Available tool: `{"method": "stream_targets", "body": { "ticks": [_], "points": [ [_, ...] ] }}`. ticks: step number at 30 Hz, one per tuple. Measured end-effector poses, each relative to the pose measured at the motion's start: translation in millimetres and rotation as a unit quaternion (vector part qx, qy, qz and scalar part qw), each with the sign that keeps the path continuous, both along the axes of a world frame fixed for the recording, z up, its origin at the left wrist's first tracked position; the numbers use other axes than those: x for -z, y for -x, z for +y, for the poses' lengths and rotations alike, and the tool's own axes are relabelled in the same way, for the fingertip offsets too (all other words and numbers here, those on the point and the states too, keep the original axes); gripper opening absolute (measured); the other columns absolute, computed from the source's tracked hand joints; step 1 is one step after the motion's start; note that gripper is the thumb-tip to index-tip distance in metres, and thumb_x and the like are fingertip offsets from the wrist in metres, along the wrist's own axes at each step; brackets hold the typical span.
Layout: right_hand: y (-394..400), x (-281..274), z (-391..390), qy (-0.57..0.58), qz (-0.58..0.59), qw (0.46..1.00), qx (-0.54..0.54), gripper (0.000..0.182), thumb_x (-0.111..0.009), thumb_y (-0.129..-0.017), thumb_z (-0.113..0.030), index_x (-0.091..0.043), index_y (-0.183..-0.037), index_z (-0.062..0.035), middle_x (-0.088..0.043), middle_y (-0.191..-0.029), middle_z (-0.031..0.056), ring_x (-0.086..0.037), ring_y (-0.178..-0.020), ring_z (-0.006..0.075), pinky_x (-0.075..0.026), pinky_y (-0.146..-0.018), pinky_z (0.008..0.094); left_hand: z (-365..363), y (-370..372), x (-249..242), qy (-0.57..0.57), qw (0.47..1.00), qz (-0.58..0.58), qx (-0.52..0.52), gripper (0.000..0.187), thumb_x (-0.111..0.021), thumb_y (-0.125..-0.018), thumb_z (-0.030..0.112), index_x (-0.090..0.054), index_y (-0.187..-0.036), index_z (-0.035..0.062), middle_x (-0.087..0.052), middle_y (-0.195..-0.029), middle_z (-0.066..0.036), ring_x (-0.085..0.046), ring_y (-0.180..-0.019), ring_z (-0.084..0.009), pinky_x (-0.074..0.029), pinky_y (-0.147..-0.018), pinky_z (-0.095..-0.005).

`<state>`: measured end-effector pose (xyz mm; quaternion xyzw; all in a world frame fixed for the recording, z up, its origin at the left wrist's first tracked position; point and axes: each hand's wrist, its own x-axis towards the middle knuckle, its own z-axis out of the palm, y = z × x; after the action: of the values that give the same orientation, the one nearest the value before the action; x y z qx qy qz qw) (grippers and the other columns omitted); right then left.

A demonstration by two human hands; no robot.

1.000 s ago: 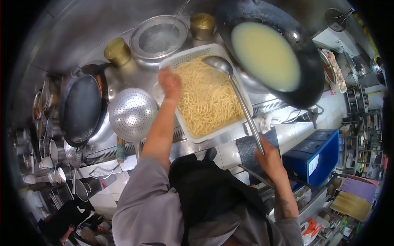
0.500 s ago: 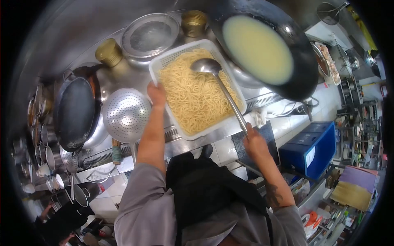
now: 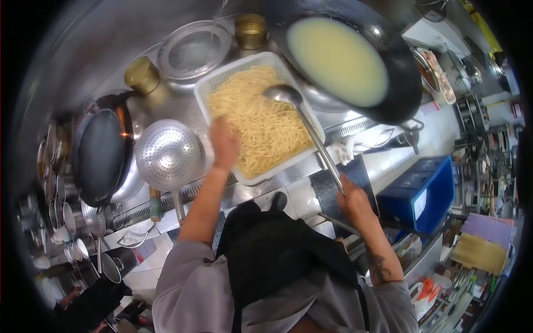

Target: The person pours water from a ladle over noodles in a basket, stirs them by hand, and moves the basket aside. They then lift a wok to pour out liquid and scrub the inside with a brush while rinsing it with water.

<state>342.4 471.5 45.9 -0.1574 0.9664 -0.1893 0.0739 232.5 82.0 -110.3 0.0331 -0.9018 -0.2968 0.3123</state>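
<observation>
A white plastic basket [image 3: 204, 100] full of yellow noodles [image 3: 266, 127] sits on the steel counter before me. My left hand [image 3: 225, 143] is over the basket's left side, at the edge of the noodles; its fingers are smeared by motion. My right hand [image 3: 354, 203] is wrapped around the handle end of a long metal ladle [image 3: 317, 145]. The ladle's bowl hangs over the upper right part of the noodles. Just beyond the basket's right side stands a large black wok [image 3: 404, 83] holding a cloudy yellowish liquid [image 3: 338, 62].
A perforated metal strainer [image 3: 168, 154] lies left of the basket, with a dark wok [image 3: 100, 155] farther left. Behind are a round metal pot [image 3: 194, 51] under a thin stream and two brass-coloured cans [image 3: 251, 32] [image 3: 142, 75]. A blue crate [image 3: 413, 191] stands at right.
My left hand has let go of the basket's left rim and moved inward over the noodles. My right hand and the ladle have shifted slightly right and down.
</observation>
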Motion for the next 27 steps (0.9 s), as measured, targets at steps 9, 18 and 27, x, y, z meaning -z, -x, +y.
{"method": "stream_targets", "body": {
  "ticks": [9, 18, 27],
  "points": [
    [177, 37, -177, 0.269, -0.082, 0.959, -0.024, 0.022, -0.06, -0.091, -0.01, -0.061, -0.108, 0.0034, -0.059, -0.072, 0.0116, -0.058, -0.06, 0.0215, -0.046, -0.054, 0.0347, 52, -85, -3, 0.025, 0.982, -0.141, 0.123, 0.074, -0.07, -0.086, 0.029, -0.04, -0.144, -0.0063, -0.032, -0.151, -0.035, -0.031, -0.14, -0.0528, -0.026, -0.117, -0.058],
    [238, 48, -309, 0.527, -0.487, 0.693, 0.072, 0.016, -0.054, -0.097, -0.01, -0.058, -0.105, 0.0023, -0.055, -0.073, 0.0004, -0.053, -0.056, 0.0097, -0.041, -0.05, 0.0248, 37, -47, 9, 0.01, 0.989, -0.134, 0.068, 0.086, -0.072, -0.082, 0.03, -0.032, -0.145, -0.0132, -0.027, -0.153, -0.037, -0.026, -0.143, -0.0537, -0.023, -0.119, -0.0571],
    [177, 8, -204, 0.689, -0.635, 0.348, 0.033, 0.039, -0.045, -0.101, -0.01, -0.045, -0.135, 0.0085, -0.052, -0.085, 0.0011, -0.049, -0.056, 0.0038, -0.042, -0.044, 0.0221, -16, 20, 15, 0.081, 0.983, -0.161, 0.042, 0.085, -0.065, -0.09, 0.039, -0.03, -0.148, -0.0127, -0.027, -0.156, -0.033, -0.023, -0.147, -0.0471, -0.018, -0.122, -0.0545]
  ]
}}
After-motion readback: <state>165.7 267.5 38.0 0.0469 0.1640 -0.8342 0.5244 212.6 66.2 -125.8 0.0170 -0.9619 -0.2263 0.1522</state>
